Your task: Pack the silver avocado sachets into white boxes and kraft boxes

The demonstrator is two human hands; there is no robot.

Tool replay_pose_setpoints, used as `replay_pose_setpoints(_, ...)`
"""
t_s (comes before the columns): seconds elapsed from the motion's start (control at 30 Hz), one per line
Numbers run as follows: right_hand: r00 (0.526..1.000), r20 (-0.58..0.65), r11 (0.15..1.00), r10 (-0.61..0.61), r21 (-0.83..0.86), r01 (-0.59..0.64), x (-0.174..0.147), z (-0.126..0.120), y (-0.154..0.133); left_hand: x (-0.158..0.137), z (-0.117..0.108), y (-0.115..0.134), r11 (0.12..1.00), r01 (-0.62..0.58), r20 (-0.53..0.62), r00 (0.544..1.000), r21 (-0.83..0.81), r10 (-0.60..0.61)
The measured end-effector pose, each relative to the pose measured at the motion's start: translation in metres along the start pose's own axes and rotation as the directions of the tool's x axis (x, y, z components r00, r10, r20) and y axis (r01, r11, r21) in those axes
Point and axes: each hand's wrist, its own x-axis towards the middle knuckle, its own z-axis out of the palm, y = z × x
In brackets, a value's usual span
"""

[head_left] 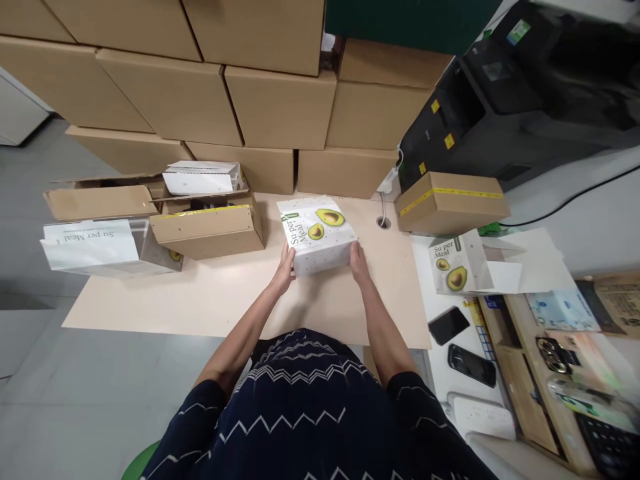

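A white carton [320, 233] printed with avocados and "Su-per Meal" is between my hands over the wooden table [215, 300]. Its lid looks closed, and its near side tilts toward me. My left hand [286, 270] grips the left front corner. On the right front edge, the fingers of my right hand [358, 261] are wrapped around the carton. My fingertips behind its sides are partly hidden, and so is what the carton contains.
At left, a white carton with raised flaps [165, 250] stands beside open brown boxes [215, 233]. Stacked cardboard boxes [280, 107] wall off the back. A taped brown box [450, 200], an open avocado carton [457, 267], phones [471, 365] and a black printer [480, 100] occupy the right.
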Motion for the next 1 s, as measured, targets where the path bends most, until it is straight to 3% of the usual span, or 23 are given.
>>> replay_pose_setpoints(0.1, 0.997, -0.081, 0.997, 0.003, -0.083, -0.010, 0.025, -0.015, -0.040, 0.001, 0.012, 0.034, 0.987, 0.119, -0.030, 0.992, -0.108, -0.123)
replay_pose_setpoints(0.27, 0.980, -0.094, 0.973, -0.175, -0.170, 0.158, 0.062, -0.028, -0.095, 0.007, 0.030, 0.087, 0.895, 0.297, -0.049, 0.942, -0.333, -0.331)
replay_pose_setpoints(0.43, 0.959, -0.068, 0.931, -0.274, -0.269, 0.246, 0.075, -0.036, -0.125, -0.008, 0.035, 0.114, 0.869, 0.279, 0.031, 0.956, -0.408, -0.292)
replay_pose_setpoints(0.6, 0.901, -0.023, 0.849, -0.433, -0.347, 0.399, 0.062, -0.052, -0.154, -0.041, 0.042, 0.109, 0.862, 0.263, 0.182, 0.962, -0.434, -0.202)
replay_pose_setpoints(0.77, 0.857, -0.056, 0.814, -0.513, -0.349, 0.464, 0.014, -0.083, -0.175, -0.093, 0.062, 0.086, 0.877, 0.248, 0.332, 0.937, -0.411, -0.109)
replay_pose_setpoints(0.87, 0.845, -0.156, 0.832, -0.512, -0.336, 0.442, -0.028, -0.108, -0.164, -0.128, 0.077, 0.075, 0.870, 0.276, 0.386, 0.916, -0.408, -0.109)
replay_pose_setpoints(1.0, 0.821, -0.400, 0.902, -0.408, -0.316, 0.294, -0.075, -0.142, -0.117, -0.150, 0.098, 0.063, 0.880, 0.300, 0.455, 0.883, -0.367, -0.111)
